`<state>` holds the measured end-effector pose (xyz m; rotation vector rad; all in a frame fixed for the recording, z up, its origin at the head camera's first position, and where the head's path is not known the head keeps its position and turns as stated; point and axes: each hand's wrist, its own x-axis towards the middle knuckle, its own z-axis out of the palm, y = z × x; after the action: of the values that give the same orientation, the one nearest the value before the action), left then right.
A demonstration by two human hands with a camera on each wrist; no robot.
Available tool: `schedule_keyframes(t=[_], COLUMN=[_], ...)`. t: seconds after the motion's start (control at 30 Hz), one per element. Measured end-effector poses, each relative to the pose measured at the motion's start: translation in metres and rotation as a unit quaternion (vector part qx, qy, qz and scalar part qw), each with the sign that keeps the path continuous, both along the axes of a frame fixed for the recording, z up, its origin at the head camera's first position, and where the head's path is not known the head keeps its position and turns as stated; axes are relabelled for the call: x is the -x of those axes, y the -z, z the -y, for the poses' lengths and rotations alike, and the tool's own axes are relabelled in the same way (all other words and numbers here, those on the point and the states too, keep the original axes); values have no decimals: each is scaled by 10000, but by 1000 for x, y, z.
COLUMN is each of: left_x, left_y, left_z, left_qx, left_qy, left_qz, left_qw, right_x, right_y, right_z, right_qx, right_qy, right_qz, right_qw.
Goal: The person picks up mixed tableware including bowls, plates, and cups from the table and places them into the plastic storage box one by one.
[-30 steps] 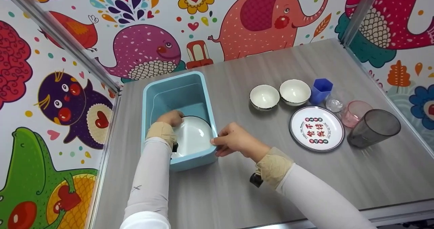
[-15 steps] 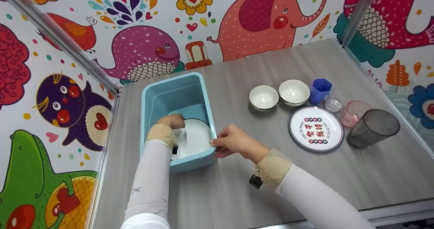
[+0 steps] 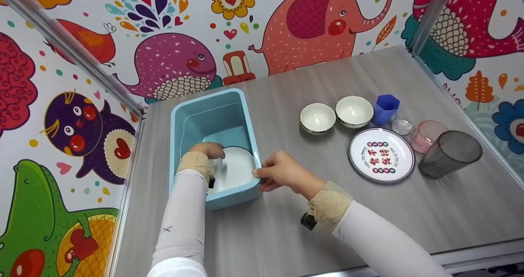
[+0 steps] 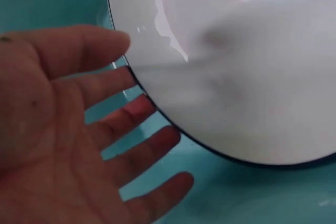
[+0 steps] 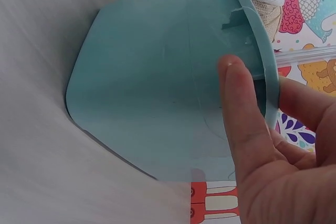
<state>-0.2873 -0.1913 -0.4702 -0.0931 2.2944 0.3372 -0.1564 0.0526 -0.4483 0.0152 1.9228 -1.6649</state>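
Note:
A large white plate (image 3: 235,168) with a dark rim leans inside the light blue bin (image 3: 249,125). My left hand (image 3: 207,149) reaches into the bin and holds the plate's edge. In the left wrist view, that hand (image 4: 89,114) has its thumb at the upper face of the plate (image 4: 236,77) and fingertips at or under the rim, the little finger apart from it. My right hand (image 3: 282,172) grips the bin's near right corner. The right wrist view shows the right hand (image 5: 273,145) with digits on both sides of the rim.
On the table, two small white bowls (image 3: 317,118) stand right of the bin. A printed plate (image 3: 381,155), a blue cup (image 3: 385,109), a clear cup (image 3: 403,126), a pink cup (image 3: 428,135) and a dark tumbler (image 3: 450,153) stand farther right. Decorated walls (image 3: 262,31) enclose the back and sides.
My left hand and the plate have shifted slightly lower and nearer within the bin. My right hand stays on the bin's corner.

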Motion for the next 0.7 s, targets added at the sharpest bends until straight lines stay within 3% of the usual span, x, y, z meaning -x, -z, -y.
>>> schedule_keyframes(t=[0.27, 0.4, 0.5, 0.7], left_x=[-4, -4, -4, -4], left_y=[-1, -5, -9, -19], left_z=[5, 4, 1, -8], left_qx=[-235, -252, -129, -201], left_qy=[-254, -62, 231, 342], left_qz=[25, -12, -258, -666], left_qw=[9994, 9997, 9993, 9970], right_x=[-4, -5, -4, -3], right_y=[1, 0, -1, 0], right_z=[2, 0, -3, -11], right_qx=[-17, -44, -104, -123], right_qy=[175, 237, 270, 288], right_qz=[-158, -117, -73, -139], right_qw=[9997, 9996, 9996, 9994])
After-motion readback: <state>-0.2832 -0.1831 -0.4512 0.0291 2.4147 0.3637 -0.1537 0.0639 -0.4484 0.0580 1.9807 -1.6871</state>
